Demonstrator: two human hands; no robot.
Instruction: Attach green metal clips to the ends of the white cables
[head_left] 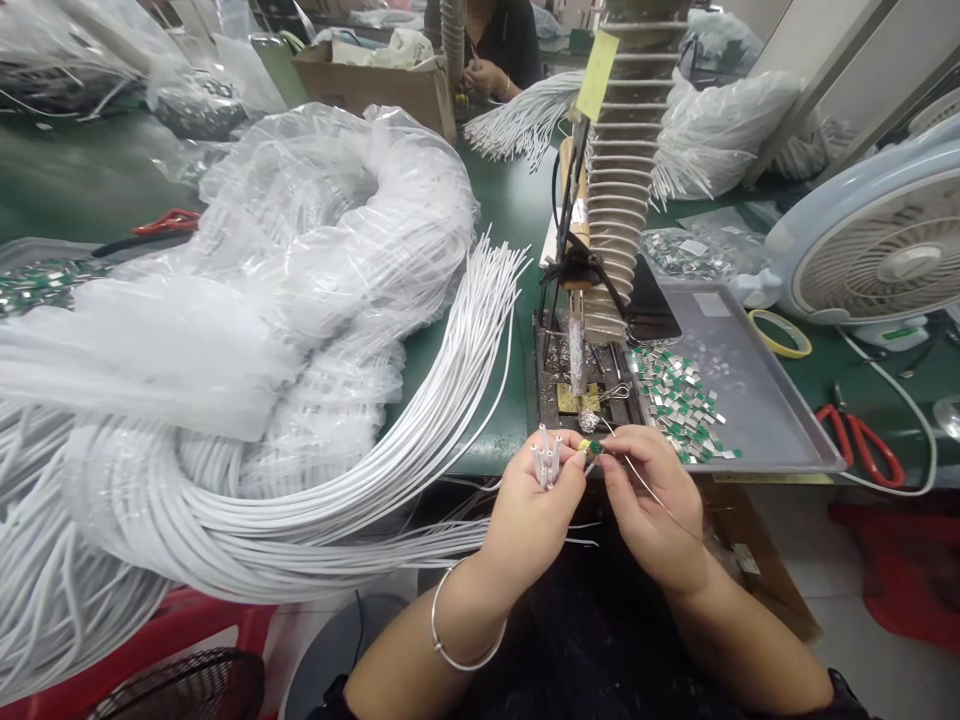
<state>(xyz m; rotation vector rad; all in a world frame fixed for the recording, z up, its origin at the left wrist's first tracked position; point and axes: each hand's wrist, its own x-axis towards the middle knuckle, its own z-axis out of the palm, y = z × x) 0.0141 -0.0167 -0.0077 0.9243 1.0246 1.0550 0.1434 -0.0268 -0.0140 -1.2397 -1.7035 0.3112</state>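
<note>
A: State the condition of the hands.

B: The left hand [536,510] is closed around a small bunch of white cable ends [546,462], which point upward out of the fist. The right hand [652,500] is closed in a pinch on a small green chip [590,449], held against the cable ends between the two thumbs. A thin wire [660,497] runs across the back of the right hand. A bangle [457,640] sits on the left wrist.

A: Where are the hands relative to the work area?

B: Both are held together just off the near edge of the green tabletop [517,220], directly in front of the soldering stand [581,385].

A: Describe the cables.

B: A large bundle of white cables [315,490] curves from the left across the tabletop and down toward the left hand. Part of the bundle lies under a clear plastic bag [300,250].

A: What lies to the right?

B: A grey tray [757,400] carries a scatter of green chips [682,400], near the right hand. Red pliers [862,440] lie just beside the tray. A yellow tape ring [780,333] and a fan [877,240] stand behind it.

A: Anything behind the stand?

B: A ribbed hose [622,190] rises upright, with a yellow tag [597,75] beside it. Another person [499,50] works at the far end.
</note>
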